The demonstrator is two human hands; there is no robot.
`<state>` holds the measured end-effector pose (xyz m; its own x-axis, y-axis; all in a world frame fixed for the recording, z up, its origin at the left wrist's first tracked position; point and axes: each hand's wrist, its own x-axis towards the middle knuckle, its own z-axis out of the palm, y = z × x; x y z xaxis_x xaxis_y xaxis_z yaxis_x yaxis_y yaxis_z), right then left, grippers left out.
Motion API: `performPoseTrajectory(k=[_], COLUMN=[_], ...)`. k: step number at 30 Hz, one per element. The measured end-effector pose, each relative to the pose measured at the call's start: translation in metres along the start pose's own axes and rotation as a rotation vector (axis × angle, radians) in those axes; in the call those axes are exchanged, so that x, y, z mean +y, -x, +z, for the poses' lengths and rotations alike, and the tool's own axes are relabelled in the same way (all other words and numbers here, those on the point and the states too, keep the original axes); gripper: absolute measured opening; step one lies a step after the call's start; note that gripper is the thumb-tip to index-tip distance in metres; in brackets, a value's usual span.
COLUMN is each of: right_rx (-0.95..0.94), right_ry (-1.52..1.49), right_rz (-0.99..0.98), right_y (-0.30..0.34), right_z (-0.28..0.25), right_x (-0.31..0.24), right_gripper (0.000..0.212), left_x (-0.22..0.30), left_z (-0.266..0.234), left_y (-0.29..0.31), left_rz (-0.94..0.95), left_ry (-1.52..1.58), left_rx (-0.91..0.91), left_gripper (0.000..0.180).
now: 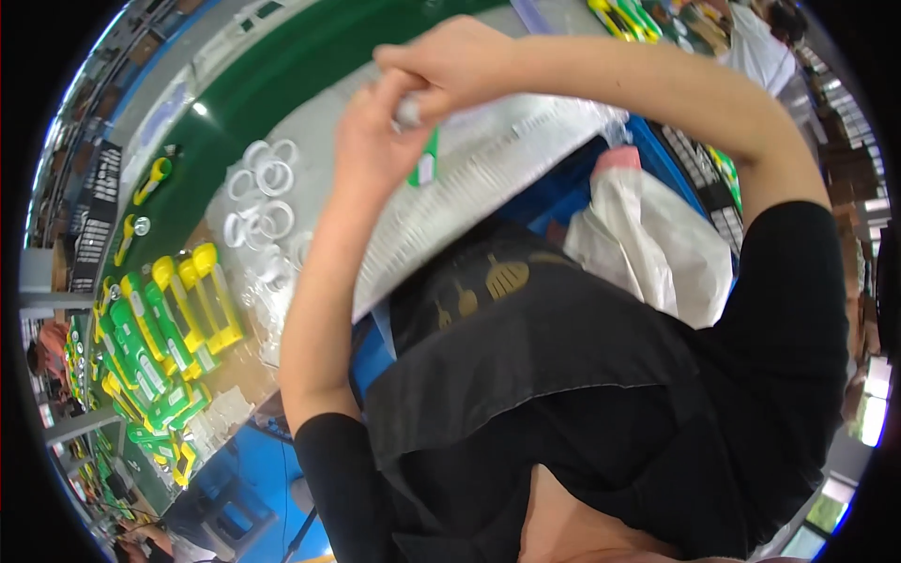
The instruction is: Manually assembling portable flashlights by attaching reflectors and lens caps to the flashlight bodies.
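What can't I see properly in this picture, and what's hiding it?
All in the head view:
Most of the whitish piece between the left hand and right hand: fingers cover it.
Part of the green piece: behind the hands.
Much of the blue container: white sack in front.
Far person in white: small, blurred.

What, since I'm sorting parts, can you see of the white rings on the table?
The white rings are open circles, apparently smooth plastic, heaped loosely on the table, just left of the left forearm. Some lie nearly flat, others look tilted; several overlap. Neither the left hand nor the right hand touches them. Blur hides finer detail.
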<state>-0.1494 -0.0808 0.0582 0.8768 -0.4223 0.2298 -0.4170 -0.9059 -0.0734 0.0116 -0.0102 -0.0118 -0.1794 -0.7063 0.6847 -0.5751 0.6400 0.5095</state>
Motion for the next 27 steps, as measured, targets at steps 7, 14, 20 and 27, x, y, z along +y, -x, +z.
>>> performPoseTrajectory(k=[7,14,20,27], right_rx=[0.063,-0.067,-0.027,-0.030], right_ry=[-0.050,-0.051,0.039,0.059], right_rz=[-0.234,-0.074,-0.010,0.089], right_y=[0.010,0.015,0.010,0.006], right_z=[-0.002,-0.011,-0.021,-0.014], right_x=[0.012,0.005,-0.008,-0.018], right_gripper=[0.036,0.048,0.045,0.045], left_x=[0.017,0.015,0.018,0.000], left_z=[0.006,0.011,0.004,0.007], left_y=[0.006,0.002,-0.001,0.004], left_rz=[-0.018,0.084,0.063,0.028], left_ry=[-0.048,-0.026,-0.010,0.031], left_rx=[0.029,0.050,0.034,0.045], left_gripper=[0.034,0.030,0.033,0.034])
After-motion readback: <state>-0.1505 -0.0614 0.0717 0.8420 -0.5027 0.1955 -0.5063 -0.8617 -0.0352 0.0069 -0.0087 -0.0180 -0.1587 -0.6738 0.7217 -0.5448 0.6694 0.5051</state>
